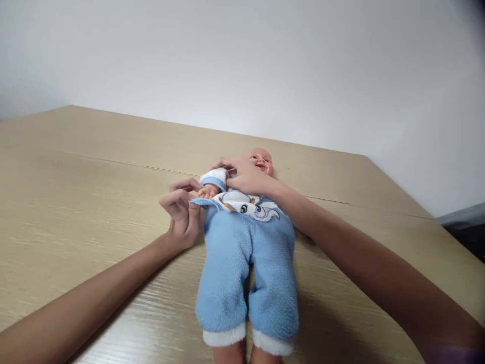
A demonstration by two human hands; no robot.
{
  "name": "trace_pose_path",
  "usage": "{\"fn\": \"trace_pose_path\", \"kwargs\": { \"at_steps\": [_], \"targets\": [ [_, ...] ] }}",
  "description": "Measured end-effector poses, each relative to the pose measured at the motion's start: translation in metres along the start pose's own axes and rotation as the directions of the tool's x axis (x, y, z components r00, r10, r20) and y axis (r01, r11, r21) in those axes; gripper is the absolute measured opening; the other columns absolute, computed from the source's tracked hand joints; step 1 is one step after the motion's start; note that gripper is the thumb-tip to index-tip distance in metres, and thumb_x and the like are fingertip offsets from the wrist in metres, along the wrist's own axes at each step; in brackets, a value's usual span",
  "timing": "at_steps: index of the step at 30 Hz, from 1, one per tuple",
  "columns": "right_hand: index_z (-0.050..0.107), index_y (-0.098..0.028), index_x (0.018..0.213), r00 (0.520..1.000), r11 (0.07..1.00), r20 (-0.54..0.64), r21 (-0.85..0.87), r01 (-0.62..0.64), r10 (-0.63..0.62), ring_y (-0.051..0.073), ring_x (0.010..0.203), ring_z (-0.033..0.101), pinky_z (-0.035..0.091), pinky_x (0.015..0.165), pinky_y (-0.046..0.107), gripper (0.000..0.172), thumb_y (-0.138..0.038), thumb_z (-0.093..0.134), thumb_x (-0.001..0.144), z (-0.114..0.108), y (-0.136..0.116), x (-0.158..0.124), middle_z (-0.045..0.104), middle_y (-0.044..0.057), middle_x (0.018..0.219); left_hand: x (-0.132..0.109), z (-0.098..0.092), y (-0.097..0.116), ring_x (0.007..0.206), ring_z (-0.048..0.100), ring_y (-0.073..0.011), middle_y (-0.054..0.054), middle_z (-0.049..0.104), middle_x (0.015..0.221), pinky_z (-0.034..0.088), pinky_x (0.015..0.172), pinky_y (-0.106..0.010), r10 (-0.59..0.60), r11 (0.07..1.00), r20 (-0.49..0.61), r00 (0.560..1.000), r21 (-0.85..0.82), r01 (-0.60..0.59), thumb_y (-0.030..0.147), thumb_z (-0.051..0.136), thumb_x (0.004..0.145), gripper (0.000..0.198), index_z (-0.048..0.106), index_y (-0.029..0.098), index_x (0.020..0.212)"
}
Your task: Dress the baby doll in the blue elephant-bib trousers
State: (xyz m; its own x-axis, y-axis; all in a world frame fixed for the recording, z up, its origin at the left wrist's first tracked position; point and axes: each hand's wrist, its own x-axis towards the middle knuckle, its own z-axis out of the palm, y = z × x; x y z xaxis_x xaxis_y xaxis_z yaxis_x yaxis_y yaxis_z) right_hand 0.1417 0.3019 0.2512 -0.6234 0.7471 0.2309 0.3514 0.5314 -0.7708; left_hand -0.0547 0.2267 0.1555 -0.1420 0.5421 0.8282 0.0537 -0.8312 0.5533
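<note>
A baby doll [260, 161] lies on its back on the table, head away from me and legs toward me. It has on a fuzzy blue outfit [227, 258] with white trim and an embroidered animal face on the front. My left hand [184, 212] is closed at the doll's small hand [208, 191], its thumb against a blue cloth edge. Across the doll's chest reaches my right hand [246, 174], its fingers curled round the white upper part of the sleeve [216, 177]. Part of the doll's face and chest is hidden behind my right hand.
The light wood table [113, 202] spreads to both sides, with a thin seam running across it. A plain white wall [227, 65] stands behind its far edge. Something dark [466, 227] shows beyond the table's right edge.
</note>
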Motion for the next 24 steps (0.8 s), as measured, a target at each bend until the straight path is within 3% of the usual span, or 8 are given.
{"fn": "trace_pose_path", "kwargs": {
  "at_steps": [3,5,7,9,12,15,20,24],
  "targets": [
    [0.070,-0.021,0.124,0.997,0.999,-0.051,0.005,-0.052,0.052,0.022,0.114,0.072,0.057,0.105,0.039,0.033,-0.013,0.065,0.093,0.002,-0.013,-0.012,0.077,0.009,0.129,0.001,0.001,0.004,0.099,0.062,-0.0164,-0.003,0.059,0.110,0.052,0.092,-0.036,-0.160,0.982,0.023,0.987,-0.101,0.161,0.040,0.058,0.113,0.017,0.047,0.029,0.116],
    [0.068,-0.019,0.123,0.989,0.994,-0.124,-0.069,-0.089,0.080,0.022,0.111,0.072,0.057,0.102,0.039,0.024,-0.025,0.066,0.100,0.003,-0.024,-0.024,0.076,0.011,0.129,0.003,0.002,0.006,0.100,0.060,-0.0145,-0.001,0.059,0.110,0.050,0.093,-0.030,-0.323,0.941,0.007,0.946,-0.106,0.322,0.046,0.061,0.112,0.021,0.052,0.028,0.116],
    [0.068,-0.018,0.119,0.981,0.979,-0.168,-0.158,-0.126,0.099,0.022,0.105,0.072,0.055,0.095,0.038,0.026,-0.038,0.067,0.103,0.007,-0.034,-0.037,0.076,0.011,0.123,0.004,0.003,0.006,0.107,0.059,-0.0149,-0.001,0.060,0.113,0.049,0.097,-0.027,-0.455,0.888,-0.026,0.890,-0.087,0.451,0.055,0.068,0.106,0.031,0.056,0.027,0.113],
    [0.070,-0.019,0.112,0.979,0.962,-0.167,-0.226,-0.156,0.119,0.022,0.096,0.070,0.051,0.086,0.036,0.029,-0.046,0.070,0.102,0.011,-0.043,-0.049,0.077,0.007,0.110,0.005,0.003,0.006,0.111,0.059,-0.0157,-0.002,0.062,0.117,0.049,0.097,-0.025,-0.609,0.790,-0.028,0.793,-0.119,0.602,0.062,0.074,0.099,0.041,0.059,0.027,0.112],
    [0.068,-0.021,0.095,0.982,0.952,-0.150,-0.263,-0.155,0.118,0.020,0.085,0.064,0.043,0.077,0.035,0.027,-0.048,0.070,0.102,0.019,-0.045,-0.060,0.073,0.001,0.092,0.005,0.005,0.003,0.102,0.062,-0.0147,0.000,0.065,0.111,0.051,0.088,-0.023,-0.794,0.589,0.001,0.608,-0.245,0.770,0.069,0.086,0.084,0.055,0.061,0.027,0.109],
    [0.064,-0.023,0.090,0.975,0.975,-0.184,-0.159,-0.155,0.125,0.018,0.078,0.057,0.039,0.073,0.034,0.029,-0.049,0.070,0.102,0.022,-0.033,-0.062,0.066,-0.003,0.082,0.005,0.006,0.002,0.092,0.061,-0.0129,0.002,0.065,0.100,0.051,0.080,-0.021,-0.862,0.472,0.035,0.507,-0.310,0.825,0.069,0.094,0.072,0.063,0.063,0.025,0.105],
    [0.059,-0.023,0.101,0.982,0.992,-0.149,0.054,-0.110,0.117,0.017,0.087,0.056,0.041,0.081,0.031,0.026,-0.049,0.064,0.106,0.019,-0.013,-0.061,0.061,-0.004,0.091,0.009,0.004,0.009,0.092,0.066,-0.0140,0.001,0.071,0.096,0.054,0.083,-0.022,-0.898,0.397,0.078,0.432,-0.274,0.876,0.068,0.095,0.071,0.062,0.069,0.022,0.103],
    [0.055,-0.024,0.101,0.980,0.985,-0.142,0.119,-0.123,0.140,0.017,0.093,0.057,0.043,0.089,0.032,0.026,-0.048,0.061,0.107,0.019,-0.011,-0.061,0.059,-0.003,0.094,0.014,0.003,0.017,0.094,0.068,-0.0147,-0.001,0.075,0.097,0.055,0.083,-0.021,-0.900,0.403,0.079,0.428,-0.219,0.889,0.071,0.094,0.069,0.063,0.074,0.021,0.101]
  ]
}}
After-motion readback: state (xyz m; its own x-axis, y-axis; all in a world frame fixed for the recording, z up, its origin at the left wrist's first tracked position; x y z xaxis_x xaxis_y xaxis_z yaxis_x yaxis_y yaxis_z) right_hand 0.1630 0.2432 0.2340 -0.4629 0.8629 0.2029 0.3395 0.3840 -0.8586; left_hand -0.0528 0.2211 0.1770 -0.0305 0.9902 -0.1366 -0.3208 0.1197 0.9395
